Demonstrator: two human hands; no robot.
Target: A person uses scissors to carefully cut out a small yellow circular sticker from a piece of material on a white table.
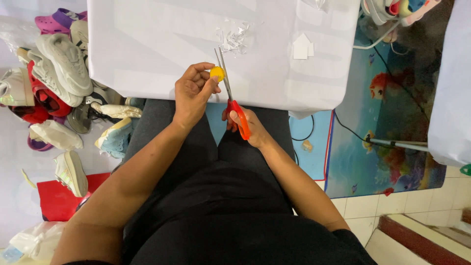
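yellow piece (pixel 217 73) half-hidden by left hand (pixel 192 94)

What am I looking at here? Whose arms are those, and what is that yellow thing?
There is one picture, taken by a camera worn on a person's head, looking down at their lap. So the two arms belong to that person, who sits at a white table. The left hand pinches a small round yellow piece with its fingertips. The right hand holds scissors with orange-red handles, blades pointing up beside the yellow piece. Small white paper scraps and a cut white shape lie on the table. On the floor to the left sits a pile of shoes.
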